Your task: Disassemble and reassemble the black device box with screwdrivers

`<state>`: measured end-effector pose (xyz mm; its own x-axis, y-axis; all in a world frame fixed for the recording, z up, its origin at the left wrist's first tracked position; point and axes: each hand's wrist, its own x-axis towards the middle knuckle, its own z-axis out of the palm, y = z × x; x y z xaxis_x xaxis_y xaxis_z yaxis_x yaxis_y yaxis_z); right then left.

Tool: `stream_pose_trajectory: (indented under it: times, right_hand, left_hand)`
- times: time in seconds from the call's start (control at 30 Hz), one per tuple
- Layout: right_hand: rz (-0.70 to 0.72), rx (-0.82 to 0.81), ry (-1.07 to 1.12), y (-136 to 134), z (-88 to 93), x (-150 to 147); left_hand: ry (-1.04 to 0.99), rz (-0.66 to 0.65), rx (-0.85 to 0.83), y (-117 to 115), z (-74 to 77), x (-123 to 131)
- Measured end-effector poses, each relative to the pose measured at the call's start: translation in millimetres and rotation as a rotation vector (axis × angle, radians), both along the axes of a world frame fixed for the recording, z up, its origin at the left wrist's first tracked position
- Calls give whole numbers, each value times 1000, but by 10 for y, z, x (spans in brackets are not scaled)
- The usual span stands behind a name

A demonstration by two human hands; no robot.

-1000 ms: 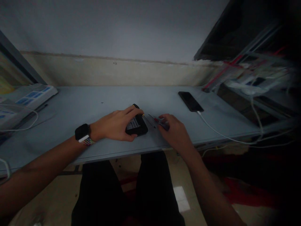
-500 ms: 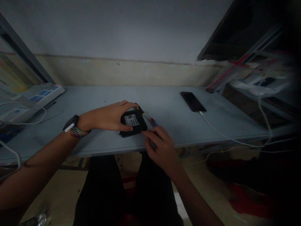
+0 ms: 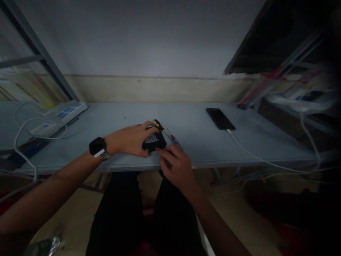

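Observation:
On the desk in front of me lies a small black box (image 3: 159, 143) with a white printed label on top. My left hand (image 3: 130, 140) is closed around its left part, thumb at the near side and fingers across the top. At the near right corner of the box is my right hand (image 3: 178, 164), its fingers bent together and the index fingertip at the edge. Whatever those fingers may pinch is too small or hidden to name. Behind the box lies a screwdriver (image 3: 159, 124) with a black and yellow handle. A thin pen-like item (image 3: 174, 139) with a red part is partly behind my right hand.
A phone (image 3: 220, 118) with a white cable (image 3: 252, 155) lies to the right on the grey desk (image 3: 128, 115). White power strips (image 3: 71, 111) and looped cables (image 3: 34, 156) occupy the left side. Metal frame posts (image 3: 49, 58) rise at both ends.
The view has shifted slightly. My left hand has moved further over the box, covering more of its label, while my right fingers stay at the near right corner.

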<state>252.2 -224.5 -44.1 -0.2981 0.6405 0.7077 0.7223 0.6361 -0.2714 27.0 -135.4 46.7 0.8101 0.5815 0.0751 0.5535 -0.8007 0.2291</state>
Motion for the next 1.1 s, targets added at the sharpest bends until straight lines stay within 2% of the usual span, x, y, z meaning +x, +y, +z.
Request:
stream_pose_trajectory:
  times: [0.17, 0.5, 0.8, 0.9, 1.1]
  right_hand:
    - [-3, 14, -68, 10, -4, 14]
    - [-31, -23, -63, 47, 2, -85]
    - [-109, 3, -65, 64, -4, -176]
    - [-105, -1, -46, 61, -17, -177]
    - [-56, -74, 48, 54, 21, -153]
  left_hand:
    - [41, 7, 27, -18, 6, -18]
    - [59, 1, 161, 4, -93, -21]
    - [-5, 19, 104, 49, 34, -72]
    - [-16, -9, 142, 69, -11, -108]
    - [-96, -35, 171, 74, -209, -207]
